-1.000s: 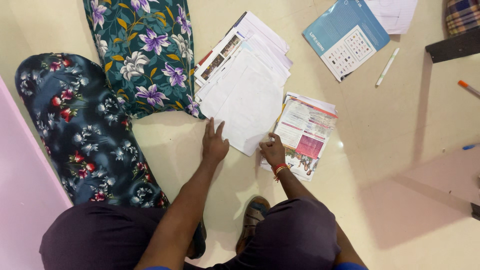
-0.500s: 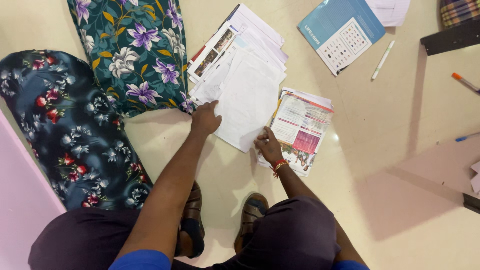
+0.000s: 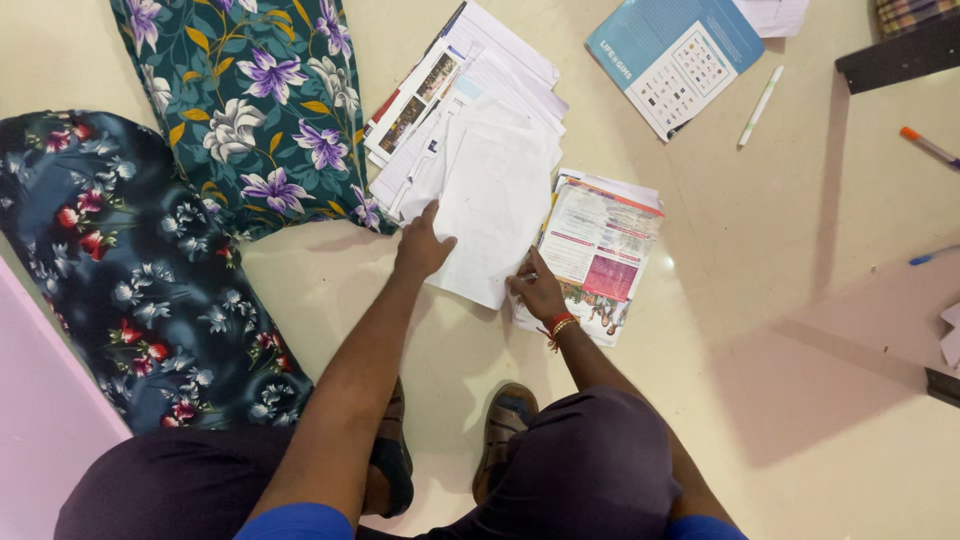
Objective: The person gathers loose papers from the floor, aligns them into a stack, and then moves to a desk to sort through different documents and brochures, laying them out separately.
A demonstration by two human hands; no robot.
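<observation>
A loose stack of white paper sheets (image 3: 495,190) lies on the cream floor in front of me. My left hand (image 3: 422,246) grips the near left edge of the top sheets, thumb over the paper. My right hand (image 3: 538,288), with a red and gold thread at the wrist, holds the near right corner of the same sheets. Under and to the right of them lies a pile of colourful printed leaflets (image 3: 603,255). More sheets with photo prints (image 3: 415,95) fan out at the far side of the stack.
Two floral pillows lie at the left, one green (image 3: 250,105) and one dark blue (image 3: 130,270). A blue booklet (image 3: 672,55), a white pen (image 3: 760,105), an orange-tipped pen (image 3: 925,146) and a blue pen (image 3: 932,256) lie on the floor. My sandalled feet (image 3: 505,425) are below.
My left hand moved up from flat on the floor to the sheets' left edge and took hold. The top sheets shifted and squared up slightly. The right hand stayed at the near corner.
</observation>
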